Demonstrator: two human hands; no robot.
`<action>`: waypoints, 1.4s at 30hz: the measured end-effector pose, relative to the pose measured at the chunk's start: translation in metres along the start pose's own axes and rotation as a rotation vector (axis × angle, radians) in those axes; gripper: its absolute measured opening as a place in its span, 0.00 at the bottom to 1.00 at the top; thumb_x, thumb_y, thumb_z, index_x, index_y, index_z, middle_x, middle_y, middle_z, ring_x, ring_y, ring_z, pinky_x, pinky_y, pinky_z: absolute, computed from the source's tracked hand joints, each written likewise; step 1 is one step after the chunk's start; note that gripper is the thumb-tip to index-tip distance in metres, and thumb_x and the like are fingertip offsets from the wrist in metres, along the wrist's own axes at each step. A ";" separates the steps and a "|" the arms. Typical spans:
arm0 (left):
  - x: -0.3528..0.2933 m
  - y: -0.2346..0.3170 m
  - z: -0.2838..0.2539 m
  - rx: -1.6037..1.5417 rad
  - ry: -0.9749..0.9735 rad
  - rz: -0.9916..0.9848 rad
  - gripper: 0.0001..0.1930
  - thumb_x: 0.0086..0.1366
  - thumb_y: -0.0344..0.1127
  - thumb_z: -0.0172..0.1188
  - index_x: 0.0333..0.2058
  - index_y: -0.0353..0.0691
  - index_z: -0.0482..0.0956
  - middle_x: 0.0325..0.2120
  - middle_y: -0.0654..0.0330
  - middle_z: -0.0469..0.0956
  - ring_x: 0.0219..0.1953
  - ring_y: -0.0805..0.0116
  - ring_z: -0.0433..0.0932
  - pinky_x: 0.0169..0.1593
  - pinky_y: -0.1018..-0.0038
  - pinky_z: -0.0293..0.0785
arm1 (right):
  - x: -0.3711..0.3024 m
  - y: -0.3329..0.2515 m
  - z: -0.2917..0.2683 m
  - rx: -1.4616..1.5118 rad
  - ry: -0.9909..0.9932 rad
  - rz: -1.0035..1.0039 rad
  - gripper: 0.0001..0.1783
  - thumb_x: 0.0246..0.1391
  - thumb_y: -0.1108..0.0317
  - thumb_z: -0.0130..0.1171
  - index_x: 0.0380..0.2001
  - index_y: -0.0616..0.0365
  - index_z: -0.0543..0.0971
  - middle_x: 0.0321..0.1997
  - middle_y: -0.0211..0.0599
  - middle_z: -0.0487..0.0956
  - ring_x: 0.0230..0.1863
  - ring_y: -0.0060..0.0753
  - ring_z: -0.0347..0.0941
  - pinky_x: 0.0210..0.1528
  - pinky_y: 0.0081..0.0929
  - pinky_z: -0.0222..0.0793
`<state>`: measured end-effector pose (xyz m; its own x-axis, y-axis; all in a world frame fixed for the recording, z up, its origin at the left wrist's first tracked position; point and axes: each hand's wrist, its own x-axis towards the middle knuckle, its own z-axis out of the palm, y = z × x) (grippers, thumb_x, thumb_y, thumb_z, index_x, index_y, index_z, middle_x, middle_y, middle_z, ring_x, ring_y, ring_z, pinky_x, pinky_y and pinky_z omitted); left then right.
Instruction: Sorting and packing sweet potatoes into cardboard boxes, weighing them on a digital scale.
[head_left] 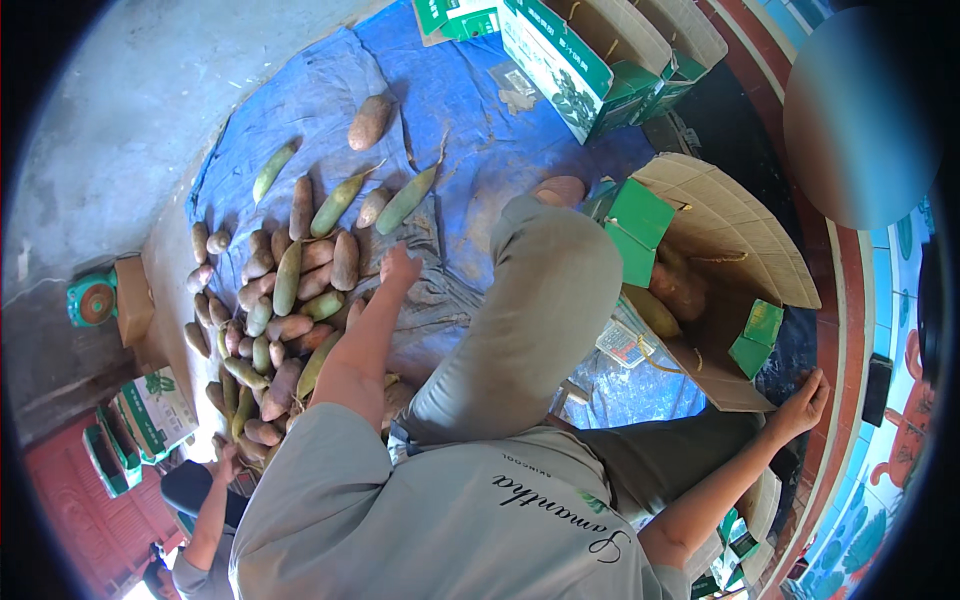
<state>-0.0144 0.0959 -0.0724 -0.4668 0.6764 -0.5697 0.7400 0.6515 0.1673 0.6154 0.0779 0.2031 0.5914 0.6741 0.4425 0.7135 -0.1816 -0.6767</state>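
My left hand (401,266) is over the blue tarp at the right edge of a heap of vegetables. Its fingers are curled, with nothing visible in them. Closest to it are a reddish-brown sweet potato (345,260) and a long green radish (408,200). Out to the right, my right hand (803,405) hangs beside the lower flap of an opened cardboard box (740,215); its fingers are loosely bent, thumb apart, and it holds nothing visible. Inside that box lie a big sweet potato (680,290) and a greenish vegetable (652,313), partly shaded.
More green-and-white cartons (560,75) stand at the far right of the tarp (450,80). My bent knee (545,280) is between the heap and the box. Another person's hand (228,463) is at the heap's lower left. A teal fan-like device (92,299) is by the wall.
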 end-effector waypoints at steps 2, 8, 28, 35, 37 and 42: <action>0.015 0.014 -0.013 0.043 0.026 0.011 0.32 0.54 0.44 0.59 0.57 0.44 0.60 0.56 0.50 0.62 0.59 0.51 0.61 0.59 0.61 0.61 | 0.001 0.002 -0.003 0.042 0.038 0.048 0.13 0.60 0.63 0.51 0.31 0.61 0.77 0.28 0.30 0.75 0.31 0.19 0.70 0.37 0.17 0.67; 0.057 0.035 -0.025 0.078 0.096 0.044 0.34 0.54 0.43 0.58 0.58 0.43 0.58 0.60 0.53 0.57 0.62 0.54 0.57 0.60 0.62 0.60 | 0.005 0.008 -0.004 0.088 0.090 0.136 0.12 0.60 0.62 0.51 0.32 0.60 0.78 0.30 0.30 0.76 0.32 0.20 0.72 0.39 0.17 0.68; 0.104 0.026 -0.012 0.196 0.090 -0.022 0.30 0.51 0.42 0.64 0.52 0.45 0.65 0.50 0.50 0.68 0.54 0.50 0.68 0.53 0.61 0.68 | 0.008 0.013 0.010 0.014 0.040 0.154 0.13 0.61 0.62 0.51 0.28 0.58 0.77 0.25 0.26 0.75 0.26 0.15 0.67 0.31 0.15 0.63; 0.072 0.048 -0.003 0.343 0.027 0.018 0.38 0.42 0.43 0.71 0.52 0.42 0.63 0.49 0.49 0.71 0.51 0.52 0.72 0.51 0.60 0.71 | 0.006 0.013 0.008 0.005 0.080 0.157 0.11 0.60 0.64 0.52 0.30 0.60 0.77 0.25 0.27 0.75 0.26 0.15 0.67 0.30 0.14 0.63; 0.079 0.042 0.014 0.213 -0.123 -0.026 0.40 0.40 0.42 0.71 0.52 0.39 0.62 0.48 0.48 0.72 0.49 0.52 0.73 0.50 0.59 0.71 | 0.006 0.008 0.007 0.005 0.064 0.157 0.11 0.60 0.65 0.52 0.29 0.61 0.77 0.25 0.27 0.74 0.26 0.15 0.67 0.30 0.14 0.63; 0.112 -0.044 0.059 0.132 0.081 0.159 0.31 0.43 0.41 0.68 0.46 0.35 0.68 0.42 0.45 0.76 0.46 0.47 0.75 0.48 0.60 0.71 | 0.004 -0.003 0.024 0.153 0.018 0.137 0.10 0.59 0.67 0.53 0.28 0.61 0.76 0.23 0.25 0.73 0.26 0.13 0.65 0.29 0.13 0.62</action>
<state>-0.0699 0.1227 -0.1912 -0.3728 0.7956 -0.4775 0.8619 0.4876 0.1395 0.6067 0.0977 0.1925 0.6867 0.6375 0.3493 0.5611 -0.1594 -0.8123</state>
